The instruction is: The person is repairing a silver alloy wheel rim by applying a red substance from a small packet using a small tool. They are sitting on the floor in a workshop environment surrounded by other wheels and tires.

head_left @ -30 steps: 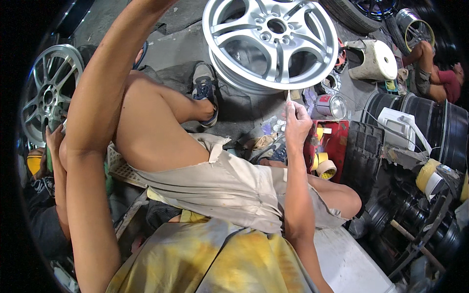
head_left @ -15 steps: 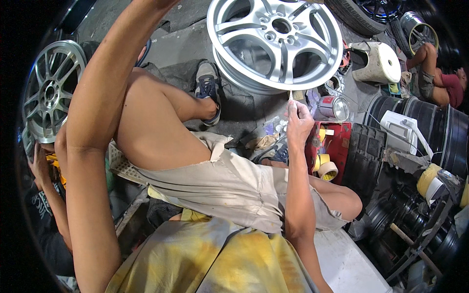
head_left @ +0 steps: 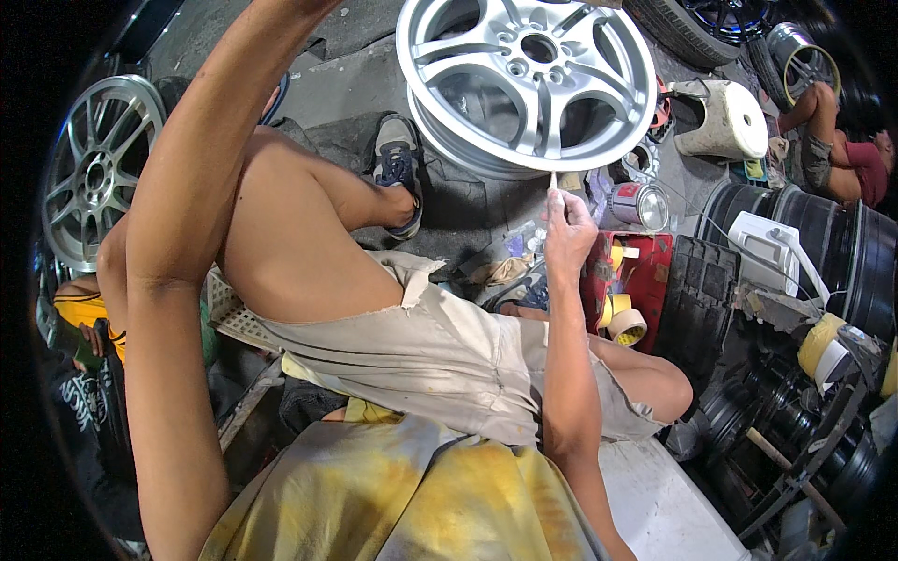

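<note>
A silver alloy wheel rim (head_left: 550,140) stands on the floor ahead of me, its spoked face turned up toward me. At its near edge, my right hand (head_left: 569,224) pinches a thin pale strip (head_left: 554,180) between thumb and fingertips. The strip's upper end meets the rim's lip. From the lower left, my left arm (head_left: 178,309) reaches up past the top of the picture, so its hand is out of sight. A small tan piece shows at the rim's far edge, mostly cut off.
Beside my right forearm lie a red tray (head_left: 645,280), a tape roll (head_left: 627,327) and a metal can (head_left: 640,206). A white stool (head_left: 720,120) stands farther right, near stacked wheels (head_left: 828,234). Left of me are another wheel (head_left: 98,178) and a co-worker's hand (head_left: 94,338).
My right hand has shifted slightly left along the rim's edge with the strip. The co-worker's hand at the left has dropped away from the other wheel.
</note>
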Action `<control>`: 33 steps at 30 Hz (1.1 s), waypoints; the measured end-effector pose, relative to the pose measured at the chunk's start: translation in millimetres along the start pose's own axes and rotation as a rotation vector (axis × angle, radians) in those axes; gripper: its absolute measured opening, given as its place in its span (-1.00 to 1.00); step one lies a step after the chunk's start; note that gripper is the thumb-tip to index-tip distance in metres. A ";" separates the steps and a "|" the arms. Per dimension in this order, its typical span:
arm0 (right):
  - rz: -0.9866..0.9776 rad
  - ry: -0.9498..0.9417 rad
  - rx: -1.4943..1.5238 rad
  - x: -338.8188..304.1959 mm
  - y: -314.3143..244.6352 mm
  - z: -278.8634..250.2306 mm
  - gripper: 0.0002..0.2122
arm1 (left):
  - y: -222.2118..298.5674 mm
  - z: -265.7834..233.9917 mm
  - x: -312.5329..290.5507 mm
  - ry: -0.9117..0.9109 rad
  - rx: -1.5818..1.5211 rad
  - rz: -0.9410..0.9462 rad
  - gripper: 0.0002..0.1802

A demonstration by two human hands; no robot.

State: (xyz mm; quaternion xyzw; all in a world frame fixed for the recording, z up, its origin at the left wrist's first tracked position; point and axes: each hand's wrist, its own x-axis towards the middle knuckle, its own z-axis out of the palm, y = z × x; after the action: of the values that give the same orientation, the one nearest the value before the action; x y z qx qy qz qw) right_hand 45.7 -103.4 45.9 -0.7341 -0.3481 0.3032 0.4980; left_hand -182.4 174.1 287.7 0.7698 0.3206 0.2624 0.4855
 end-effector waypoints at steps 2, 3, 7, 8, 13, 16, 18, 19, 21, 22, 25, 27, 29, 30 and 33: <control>0.024 -0.031 0.005 -3.9 -3.8 7.8 -0.81 | 0.6 0.9 1.9 -0.009 0.006 0.004 -0.78; 0.036 -0.045 0.007 -6.4 -5.2 12.6 -0.81 | 1.6 1.2 1.8 -0.005 0.019 0.012 -0.79; 0.016 -0.063 0.075 -12.3 -5.6 25.1 -0.80 | 10.3 5.5 -2.5 0.012 0.027 -0.009 -0.79; 0.012 -0.052 0.070 -13.6 -6.7 23.5 -0.80 | 11.4 4.7 -3.3 0.019 0.022 -0.027 -0.79; -0.026 0.070 0.036 -6.1 -4.0 10.3 -0.82 | 12.6 5.4 -7.9 -0.012 -0.039 0.018 -0.79; -0.003 0.083 0.011 -0.9 4.1 4.5 -0.82 | 9.2 3.3 -3.1 -0.017 -0.036 -0.006 -0.79; 0.013 0.065 0.060 -3.2 4.8 7.7 -0.81 | 8.6 2.8 -2.7 -0.013 -0.011 -0.004 -0.79; 0.025 0.038 0.059 -5.7 2.5 10.6 -0.81 | 8.6 3.0 -3.1 -0.006 -0.002 -0.014 -0.79; 0.049 -0.014 0.056 -12.0 -1.8 18.5 -0.81 | 8.9 3.5 -3.9 0.007 0.015 -0.032 -0.79; 0.030 -0.019 0.066 -13.2 -1.4 21.0 -0.81 | 11.7 4.9 -4.9 0.001 0.010 -0.016 -0.79; -0.038 -0.043 0.078 -15.7 0.8 26.9 -0.82 | 17.8 7.8 -5.4 0.005 0.013 -0.005 -0.77; -0.014 -0.079 0.086 -22.9 -0.3 28.0 -0.82 | 11.2 7.3 0.4 0.037 0.043 -0.045 -0.77; 0.072 -0.116 0.088 -33.3 -12.6 26.6 -0.83 | 14.9 7.5 -2.0 0.047 0.102 -0.025 -0.76; 0.109 -0.187 0.095 -37.8 -11.5 25.5 -0.84 | 14.3 5.5 -3.6 0.049 0.134 -0.011 -0.76; 0.151 -0.307 0.017 -55.5 0.1 24.1 -0.86 | -26.8 -5.5 11.7 0.067 0.045 -0.080 -0.77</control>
State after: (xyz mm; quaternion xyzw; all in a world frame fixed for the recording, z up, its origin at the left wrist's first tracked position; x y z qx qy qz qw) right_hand -5.2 -136.1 43.6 -0.6990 -0.3613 0.4511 0.4211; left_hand -185.0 194.7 266.4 0.7578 0.3731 0.2611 0.4673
